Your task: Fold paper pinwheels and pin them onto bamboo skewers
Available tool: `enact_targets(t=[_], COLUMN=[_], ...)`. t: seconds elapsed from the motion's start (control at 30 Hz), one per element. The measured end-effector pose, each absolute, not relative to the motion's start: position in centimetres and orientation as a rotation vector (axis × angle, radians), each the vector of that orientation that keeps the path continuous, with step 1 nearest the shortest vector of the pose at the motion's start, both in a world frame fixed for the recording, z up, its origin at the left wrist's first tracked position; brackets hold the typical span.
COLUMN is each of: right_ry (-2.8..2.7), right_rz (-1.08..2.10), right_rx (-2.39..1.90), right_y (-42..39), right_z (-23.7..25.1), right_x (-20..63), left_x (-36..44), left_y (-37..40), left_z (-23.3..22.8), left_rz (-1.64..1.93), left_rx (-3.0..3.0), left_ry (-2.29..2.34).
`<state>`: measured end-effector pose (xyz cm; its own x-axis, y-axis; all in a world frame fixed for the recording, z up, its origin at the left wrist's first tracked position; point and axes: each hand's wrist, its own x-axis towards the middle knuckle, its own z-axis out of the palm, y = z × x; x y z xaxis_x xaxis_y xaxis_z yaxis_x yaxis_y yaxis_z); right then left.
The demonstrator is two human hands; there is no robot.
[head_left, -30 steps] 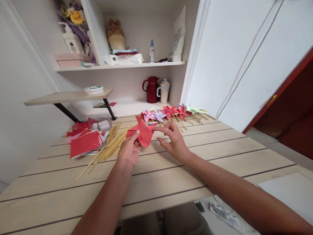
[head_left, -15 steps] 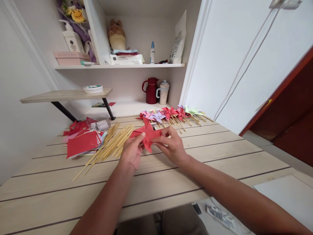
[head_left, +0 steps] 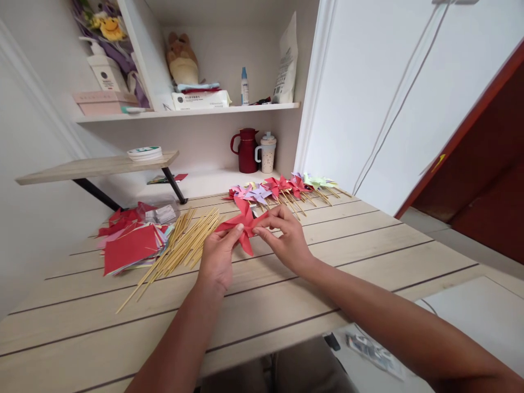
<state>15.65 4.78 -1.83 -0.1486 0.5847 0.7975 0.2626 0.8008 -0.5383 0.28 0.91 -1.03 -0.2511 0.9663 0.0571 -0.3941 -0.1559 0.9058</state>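
Between left hand (head_left: 216, 257) and right hand (head_left: 290, 239), red pinwheel (head_left: 246, 222) (packet (head_left: 204, 100) print illegible)

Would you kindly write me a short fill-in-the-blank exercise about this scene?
The left hand and right hand hold a pinwheel coloured ____.
Loose sticks lie beside a stack of sheets made of ____.
The pale cup stands to the ____ of the dark red jug.
Missing words: red; paper; right.
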Motion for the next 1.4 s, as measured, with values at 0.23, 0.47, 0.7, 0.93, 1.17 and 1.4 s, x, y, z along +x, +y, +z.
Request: enact_targets(t=[0.23, 0.47, 0.7, 0.93, 1.17, 1.4], right_ry=[-1.689, -1.683, -1.687, -1.688, -1.692, -1.577], right_rz=[0.412, 0.383, 0.354, 0.334, 0.392, 0.658], right_rx=[-0.711, -0.695, -0.689, -0.684, -0.714, -0.789], right_y=[4.7, 4.8, 4.8, 4.9, 4.8, 6.3], right_z=[-1.3, -1.3, -1.3, -1.3, -1.3, -0.8], right_x=[15.6, 15.7, 15.8, 15.8, 15.7, 16.9], left_x=[0.5, 0.6, 0.6, 0.6, 0.5, -0.2], left_y=[0.9, 1.0, 1.0, 1.2, 1.2, 1.5], left_z=[-1.0, -1.1, -1.4, -1.6, -1.5, -1.5], left_rz=[1.63, 1.619, 1.611, 1.614, 1.607, 1.649], left_rx=[0.846, 0.885, 0.9, 0.922, 0.944, 0.957], left_ry=[0.979, 0.981, 1.012, 1.07, 1.149, 1.23])
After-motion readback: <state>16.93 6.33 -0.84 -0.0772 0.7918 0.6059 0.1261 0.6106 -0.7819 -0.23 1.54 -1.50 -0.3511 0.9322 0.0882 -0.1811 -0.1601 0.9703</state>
